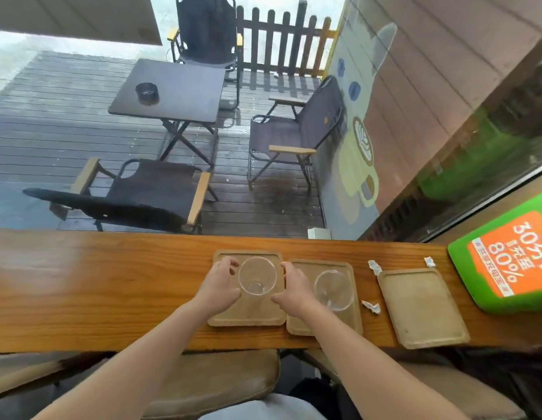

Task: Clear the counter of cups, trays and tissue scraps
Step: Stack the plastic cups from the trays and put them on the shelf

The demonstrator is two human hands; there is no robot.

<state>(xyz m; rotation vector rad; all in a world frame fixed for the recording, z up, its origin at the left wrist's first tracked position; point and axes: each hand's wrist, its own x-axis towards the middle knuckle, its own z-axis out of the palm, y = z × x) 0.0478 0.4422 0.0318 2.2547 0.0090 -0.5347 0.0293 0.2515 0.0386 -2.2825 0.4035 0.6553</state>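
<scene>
Three tan trays lie side by side on the wooden counter (112, 286). The left tray (248, 316) carries a clear cup (257, 275), and the middle tray (300, 325) carries a second clear cup (334, 289). The right tray (424, 310) is bare. My left hand (219, 283) curls round the left side of the first cup. My right hand (294, 289) curls round its right side, lying over the seam between the two trays. Three white tissue scraps lie near the right tray: one (374, 266) at its far left corner, one (371, 307) to its left, one (429, 262) behind it.
A green and orange sign (506, 262) stands at the counter's right end. Brown cushioned stools (215, 380) sit below the counter's near edge. Beyond the glass are a wet deck, a dark table (172, 92) and folding chairs.
</scene>
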